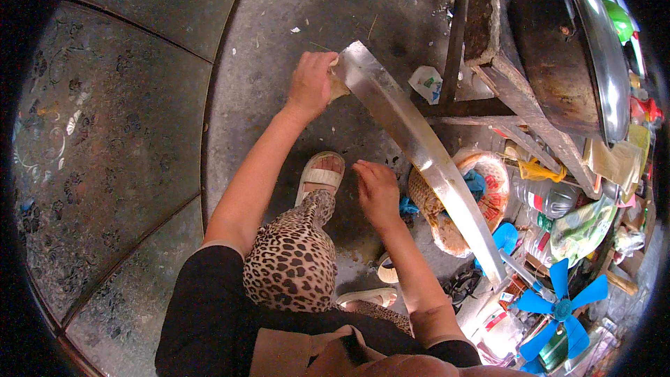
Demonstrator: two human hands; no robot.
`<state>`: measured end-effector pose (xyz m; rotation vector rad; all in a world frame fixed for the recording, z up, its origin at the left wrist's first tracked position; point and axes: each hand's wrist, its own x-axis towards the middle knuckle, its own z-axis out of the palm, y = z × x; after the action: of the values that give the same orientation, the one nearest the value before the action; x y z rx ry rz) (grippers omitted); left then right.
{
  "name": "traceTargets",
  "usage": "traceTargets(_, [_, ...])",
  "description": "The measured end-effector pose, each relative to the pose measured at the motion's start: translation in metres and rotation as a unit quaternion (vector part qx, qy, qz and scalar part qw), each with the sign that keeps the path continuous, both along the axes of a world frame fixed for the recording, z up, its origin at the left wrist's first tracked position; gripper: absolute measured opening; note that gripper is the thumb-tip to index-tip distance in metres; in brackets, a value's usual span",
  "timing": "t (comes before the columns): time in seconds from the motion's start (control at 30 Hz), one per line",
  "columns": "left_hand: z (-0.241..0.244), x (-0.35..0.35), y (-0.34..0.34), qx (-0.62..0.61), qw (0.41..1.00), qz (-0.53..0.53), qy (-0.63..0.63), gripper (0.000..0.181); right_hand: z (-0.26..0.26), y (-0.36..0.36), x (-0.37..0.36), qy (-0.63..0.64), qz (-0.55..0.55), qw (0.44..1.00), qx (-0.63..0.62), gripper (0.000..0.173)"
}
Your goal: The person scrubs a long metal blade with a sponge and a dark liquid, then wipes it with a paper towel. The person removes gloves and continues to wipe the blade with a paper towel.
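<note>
My left hand is curled around a tan piece, possibly cloth or card, at the upper end of a long shiny metal strip. Its fingertips are close to the strip's corner; whether they grip the metal too is unclear. The strip slants down to the right, over a woven basket. My right hand is left of the strip, off it, with loosely bent fingers and nothing seen in them. Below the hands are a leopard-print trouser leg and a light sandal.
A wooden stand bears a large dark pot with a metal lid. The basket holds plastic bags. Bottles, bags and a blue fan crowd the right side. Large patterned panels span the left.
</note>
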<state>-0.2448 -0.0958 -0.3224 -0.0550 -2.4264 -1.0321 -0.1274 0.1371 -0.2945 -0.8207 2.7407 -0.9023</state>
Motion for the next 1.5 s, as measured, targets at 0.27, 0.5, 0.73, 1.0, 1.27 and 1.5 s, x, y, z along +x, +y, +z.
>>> traceTargets(0.27, [-0.020,0.003,-0.016,0.442,0.887,0.119,-0.063,0.034,0.003,-0.002,0.003,0.002,-0.001,1.000,0.013,0.036])
traceTargets(0.5, [0.014,0.019,-0.001,0.645,0.744,0.068,-0.162,0.031,-0.004,0.000,0.004,-0.004,0.001,1.000,0.018,0.036])
traceTargets(0.73, [0.027,0.015,0.000,0.686,0.700,0.037,-0.196,0.031,-0.009,-0.001,0.006,-0.005,0.006,1.000,0.007,0.036])
traceTargets(1.0, [0.022,0.011,0.008,0.630,0.750,0.026,-0.199,0.028,-0.009,0.001,0.007,-0.029,0.003,1.000,0.004,0.038])
traceTargets(1.27, [0.009,0.000,0.011,0.492,0.848,0.061,-0.187,0.028,-0.011,0.003,0.012,-0.030,-0.003,1.000,0.003,0.038])
traceTargets(1.5, [0.001,0.000,0.009,0.596,0.777,0.063,-0.191,0.026,-0.012,0.005,0.012,-0.022,-0.021,0.999,-0.013,0.032])
